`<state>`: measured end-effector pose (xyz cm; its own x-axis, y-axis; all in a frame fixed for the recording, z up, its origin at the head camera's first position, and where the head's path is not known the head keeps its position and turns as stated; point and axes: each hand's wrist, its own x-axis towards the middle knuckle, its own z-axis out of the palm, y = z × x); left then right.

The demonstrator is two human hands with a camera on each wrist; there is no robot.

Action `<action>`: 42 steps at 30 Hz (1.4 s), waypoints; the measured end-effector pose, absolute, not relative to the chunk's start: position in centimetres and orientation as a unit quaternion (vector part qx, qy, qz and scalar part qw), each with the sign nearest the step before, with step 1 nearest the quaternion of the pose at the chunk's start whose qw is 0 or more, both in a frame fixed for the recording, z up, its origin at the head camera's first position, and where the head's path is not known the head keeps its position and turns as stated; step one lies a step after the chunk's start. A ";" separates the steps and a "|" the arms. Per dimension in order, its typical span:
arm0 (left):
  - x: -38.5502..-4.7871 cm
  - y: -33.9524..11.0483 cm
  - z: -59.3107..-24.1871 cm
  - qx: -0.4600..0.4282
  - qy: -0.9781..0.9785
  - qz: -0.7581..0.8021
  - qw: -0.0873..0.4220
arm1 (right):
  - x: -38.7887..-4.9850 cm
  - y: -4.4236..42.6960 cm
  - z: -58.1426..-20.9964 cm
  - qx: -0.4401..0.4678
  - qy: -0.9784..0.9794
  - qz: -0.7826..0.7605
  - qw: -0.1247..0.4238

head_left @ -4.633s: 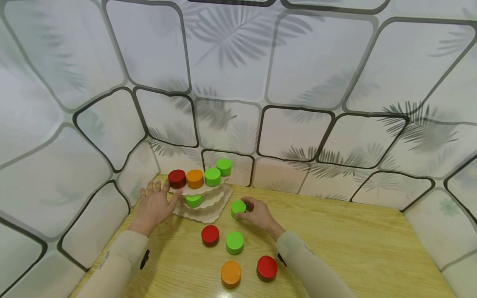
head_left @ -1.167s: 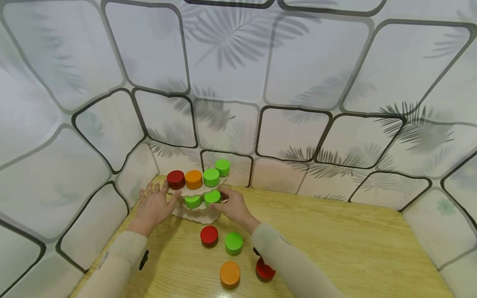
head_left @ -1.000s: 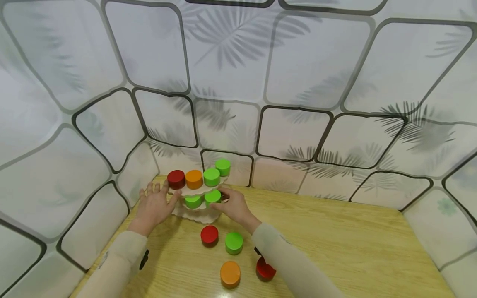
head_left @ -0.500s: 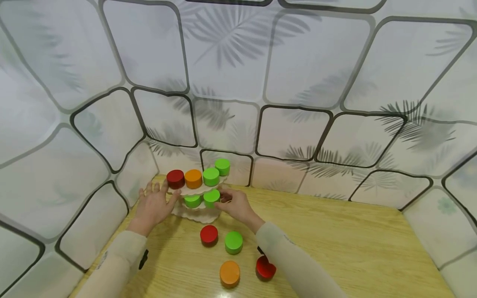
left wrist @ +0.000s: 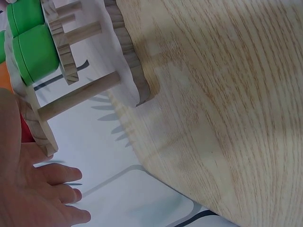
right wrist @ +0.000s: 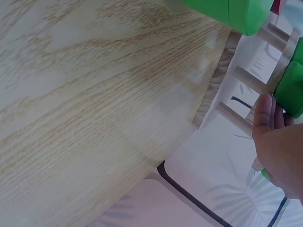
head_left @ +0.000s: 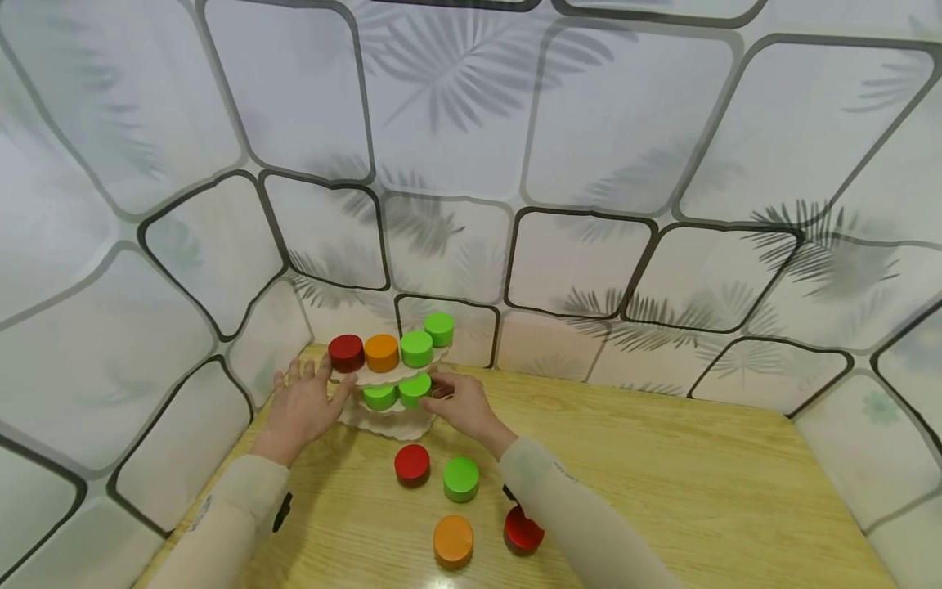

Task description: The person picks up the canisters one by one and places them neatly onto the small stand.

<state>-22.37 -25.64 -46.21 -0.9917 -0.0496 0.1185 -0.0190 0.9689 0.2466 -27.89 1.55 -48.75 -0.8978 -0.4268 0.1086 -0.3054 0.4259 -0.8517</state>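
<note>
While the green block is sitting at the right part of the stand's middle tier, my right hand is gripping its outer edge, thumb and fingers curling against it. Just to its left, a second green block is standing on the same tier, partly hidden under the top tier. Above, that top tier is bearing a dark red block, an orange block and two green ones side by side. My left hand is resting against the stand's left end, fingers spread and gripping nothing. Wooden dowels are joining the scalloped tiers, and the bottom tier is lying on the wood-grained table. Nearer me, a red block and a loose green block are standing apart, with a loose orange block in front. My right sleeve is partly covering another red block. Behind everything, leaf-patterned walls are rising.
</note>
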 end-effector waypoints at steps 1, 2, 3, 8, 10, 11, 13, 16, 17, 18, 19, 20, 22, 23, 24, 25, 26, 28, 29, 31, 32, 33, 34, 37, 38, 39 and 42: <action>-22.4 -25.7 -46.2 0.018 -0.990 -0.122 0.062 | -27.9 1.5 -48.8 -0.218 0.842 -0.490 0.061; -22.4 -25.6 -46.2 0.018 -0.991 -0.121 0.062 | -27.9 1.4 -48.8 -0.219 0.842 -0.490 0.061; -22.3 -25.6 -46.1 0.018 -0.991 -0.120 0.062 | -28.0 1.4 -48.8 -0.220 0.842 -0.490 0.060; -22.4 -25.6 -46.1 0.018 -0.991 -0.118 0.063 | -28.1 1.2 -49.0 -0.222 0.842 -0.489 0.058; -22.4 -25.6 -46.1 0.018 -0.991 -0.119 0.062 | -28.2 1.0 -49.0 -0.223 0.842 -0.488 0.056; -22.4 -25.6 -46.1 0.018 -0.991 -0.120 0.062 | -28.2 1.0 -49.0 -0.223 0.842 -0.488 0.054; -22.4 -25.6 -46.1 0.018 -0.991 -0.121 0.062 | -28.2 0.8 -49.0 -0.223 0.842 -0.488 0.051; -22.4 -25.7 -46.1 0.019 -0.990 -0.124 0.061 | -28.2 0.7 -49.0 -0.223 0.843 -0.488 0.043; -22.4 -25.7 -46.1 0.019 -0.990 -0.124 0.060 | -28.2 0.6 -49.0 -0.224 0.843 -0.488 0.041; -22.4 -25.7 -46.2 0.020 -0.990 -0.125 0.059 | -28.2 0.5 -49.0 -0.224 0.843 -0.488 0.039; -22.4 -25.7 -46.2 0.020 -0.990 -0.125 0.058 | -28.2 0.5 -49.0 -0.225 0.843 -0.487 0.037; -22.4 -25.7 -46.2 0.021 -0.990 -0.126 0.057 | -28.2 0.4 -49.0 -0.225 0.843 -0.487 0.035; -22.4 -25.7 -46.2 0.021 -0.990 -0.127 0.056 | -28.1 0.4 -49.0 -0.224 0.844 -0.487 0.033; -22.4 -25.7 -46.2 0.021 -0.990 -0.127 0.056 | -28.1 0.3 -48.9 -0.223 0.844 -0.487 0.033; -22.4 -25.7 -46.2 0.021 -0.990 -0.128 0.056 | -28.1 0.3 -48.9 -0.222 0.844 -0.487 0.034; -22.5 -25.7 -46.2 0.021 -0.990 -0.127 0.055 | -28.1 0.3 -48.9 -0.220 0.844 -0.487 0.035; -22.5 -25.7 -46.2 0.020 -0.990 -0.128 0.055 | -28.1 0.2 -48.9 -0.218 0.845 -0.487 0.037; -22.5 -25.7 -46.2 0.020 -0.990 -0.128 0.056 | -28.1 0.2 -48.8 -0.215 0.845 -0.488 0.037; -22.5 -25.7 -46.2 0.019 -0.990 -0.128 0.057 | -28.1 0.2 -48.8 -0.214 0.845 -0.488 0.038; -22.5 -25.7 -46.2 0.018 -0.990 -0.126 0.059 | -28.0 0.1 -48.9 -0.213 0.846 -0.488 0.036; -22.5 -25.7 -46.2 0.018 -0.990 -0.125 0.060 | -28.0 0.1 -48.9 -0.213 0.846 -0.488 0.035; -22.5 -25.7 -46.2 0.017 -0.990 -0.125 0.061 | -28.0 0.1 -48.9 -0.214 0.845 -0.488 0.034; -22.4 -25.7 -46.2 0.017 -0.990 -0.124 0.062 | -28.0 0.1 -48.9 -0.214 0.845 -0.488 0.033; -22.4 -25.7 -46.3 0.017 -0.990 -0.122 0.064 | -28.1 0.0 -48.9 -0.215 0.844 -0.489 0.032; -22.4 -25.7 -46.2 0.017 -0.990 -0.122 0.064 | -28.1 0.0 -49.0 -0.215 0.844 -0.490 0.032; -22.4 -25.7 -46.3 0.018 -0.990 -0.123 0.063 | -28.1 0.0 -49.0 -0.216 0.844 -0.491 0.031; -22.5 -25.7 -46.3 0.019 -0.990 -0.124 0.060 | -28.0 0.1 -49.0 -0.214 0.843 -0.493 0.034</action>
<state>-22.45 -25.68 -46.27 -0.9920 -0.0526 0.1145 -0.0228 0.9686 0.2476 -28.01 0.08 -49.01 -0.9061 -0.3942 0.1535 -0.3272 0.4232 -0.8449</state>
